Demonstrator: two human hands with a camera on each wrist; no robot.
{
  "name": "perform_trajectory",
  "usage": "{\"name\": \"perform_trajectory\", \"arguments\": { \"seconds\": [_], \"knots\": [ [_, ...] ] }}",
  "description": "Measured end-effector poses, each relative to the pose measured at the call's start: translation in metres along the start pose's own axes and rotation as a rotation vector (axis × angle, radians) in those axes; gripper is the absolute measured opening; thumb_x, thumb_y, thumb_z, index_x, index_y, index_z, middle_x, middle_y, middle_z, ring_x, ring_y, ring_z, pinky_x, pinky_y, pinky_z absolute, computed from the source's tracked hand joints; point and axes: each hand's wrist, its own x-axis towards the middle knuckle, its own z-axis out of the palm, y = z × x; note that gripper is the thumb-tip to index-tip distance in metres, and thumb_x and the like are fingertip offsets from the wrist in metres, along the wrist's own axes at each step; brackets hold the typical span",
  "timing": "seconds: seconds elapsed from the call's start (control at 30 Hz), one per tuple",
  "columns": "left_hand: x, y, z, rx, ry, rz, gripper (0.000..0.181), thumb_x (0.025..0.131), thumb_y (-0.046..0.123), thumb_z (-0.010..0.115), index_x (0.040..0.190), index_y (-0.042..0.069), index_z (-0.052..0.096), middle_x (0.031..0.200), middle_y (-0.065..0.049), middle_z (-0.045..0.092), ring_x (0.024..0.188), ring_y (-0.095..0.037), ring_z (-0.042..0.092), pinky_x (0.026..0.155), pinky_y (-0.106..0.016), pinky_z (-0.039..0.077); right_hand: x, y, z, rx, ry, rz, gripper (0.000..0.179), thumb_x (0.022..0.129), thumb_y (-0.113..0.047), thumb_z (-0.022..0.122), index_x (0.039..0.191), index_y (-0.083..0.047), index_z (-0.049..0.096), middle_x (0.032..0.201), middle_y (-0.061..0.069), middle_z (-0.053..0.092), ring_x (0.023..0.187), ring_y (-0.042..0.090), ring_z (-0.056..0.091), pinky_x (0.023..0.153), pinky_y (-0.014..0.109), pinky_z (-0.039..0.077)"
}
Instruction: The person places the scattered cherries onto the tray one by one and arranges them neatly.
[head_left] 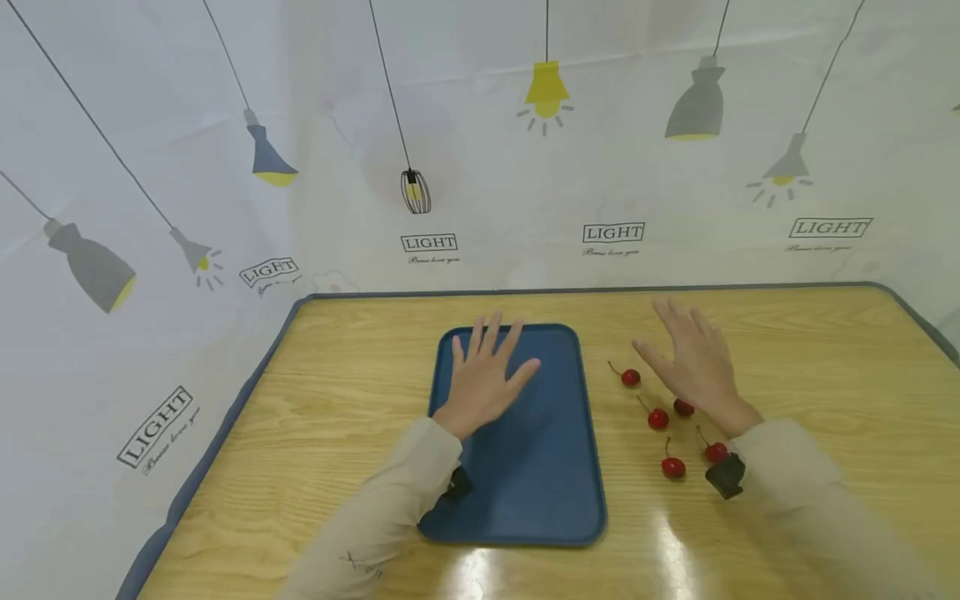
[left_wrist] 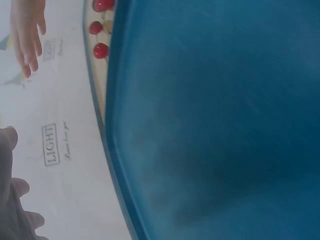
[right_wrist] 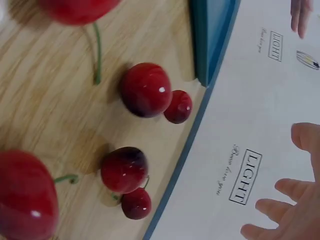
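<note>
My left hand hovers over a blue tray with its fingers spread and nothing in its grasp. To the right, my right hand is held above the cherries, fingers straight and apart, also holding nothing. Several red cherries with stems lie loose on the wooden table, among them one near the tray, one at the front and one partly under the hand. Seen close in the right wrist view, a dark red cherry sits among others. The tray's visible surface is bare.
The wooden tabletop has a dark blue-grey edge along its back and left side. Behind it hangs a white sheet printed with lamps and the word LIGHT. Each sleeved wrist wears a black device, the right one close beside a cherry.
</note>
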Motion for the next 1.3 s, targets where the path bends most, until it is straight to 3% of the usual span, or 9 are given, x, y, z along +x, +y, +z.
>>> {"name": "perform_trajectory", "arguments": {
  "seconds": [0.17,0.3,0.53,0.77,1.0,1.17,1.3],
  "knots": [
    [-0.014,-0.017,-0.002,0.022,-0.01,0.008,0.064,0.09,0.053,0.034,0.143,0.023,0.015,0.147,-0.006,0.004,0.133,-0.027,-0.004,0.102,-0.056,0.002,0.004,0.008,0.004,0.047,-0.074,0.007,0.059,0.09,-0.037,0.048,0.131,0.004,0.036,0.133,0.026,0.034,0.121,0.044,0.028,0.096,0.056,0.022],
    [-0.026,-0.032,0.0,0.045,-0.025,0.019,0.063,0.09,0.05,0.039,0.142,0.019,0.02,0.146,-0.012,0.012,0.132,-0.032,0.005,0.101,-0.057,0.009,0.008,0.013,0.008,0.124,-0.136,0.005,0.047,0.091,-0.029,0.049,0.122,0.007,0.047,0.12,0.027,0.047,0.11,0.042,0.042,0.088,0.053,0.035],
    [-0.042,-0.052,-0.001,-0.03,0.019,0.028,0.062,0.087,0.038,0.054,0.139,0.011,0.031,0.136,-0.021,0.03,0.123,-0.038,0.029,0.096,-0.053,0.027,0.019,0.02,0.02,0.188,-0.188,0.042,0.034,0.09,-0.018,0.053,0.111,0.009,0.054,0.106,0.025,0.056,0.095,0.038,0.053,0.079,0.047,0.044],
    [-0.046,-0.07,0.001,-0.135,0.053,-0.077,0.057,0.085,0.028,0.06,0.135,0.008,0.038,0.122,-0.02,0.04,0.105,-0.033,0.041,0.08,-0.043,0.042,0.029,0.021,0.033,0.164,-0.226,0.033,0.031,0.086,-0.012,0.057,0.108,0.01,0.056,0.103,0.024,0.057,0.09,0.036,0.056,0.077,0.045,0.045],
    [-0.045,-0.087,0.003,-0.229,0.044,-0.196,0.048,0.086,0.017,0.059,0.13,0.003,0.044,0.106,-0.016,0.045,0.082,-0.022,0.049,0.067,-0.034,0.043,0.032,0.022,0.042,0.22,-0.333,0.061,0.034,0.087,-0.012,0.056,0.111,0.011,0.054,0.104,0.025,0.055,0.094,0.037,0.054,0.078,0.043,0.046],
    [-0.045,-0.094,0.004,-0.238,0.011,-0.273,0.046,0.084,0.013,0.06,0.127,0.002,0.048,0.101,-0.015,0.05,0.081,-0.022,0.054,0.065,-0.032,0.045,0.034,0.025,0.046,0.205,-0.321,0.05,0.031,0.086,-0.011,0.057,0.108,0.011,0.056,0.1,0.023,0.057,0.091,0.036,0.055,0.075,0.042,0.047],
    [-0.044,-0.101,0.005,-0.259,0.011,-0.289,0.043,0.082,0.012,0.063,0.122,0.002,0.052,0.089,-0.01,0.057,0.068,-0.017,0.053,0.058,-0.03,0.043,0.035,0.027,0.05,0.19,-0.306,0.042,0.029,0.085,-0.01,0.058,0.105,0.01,0.058,0.096,0.021,0.059,0.088,0.034,0.056,0.073,0.041,0.047]
  ]
}}
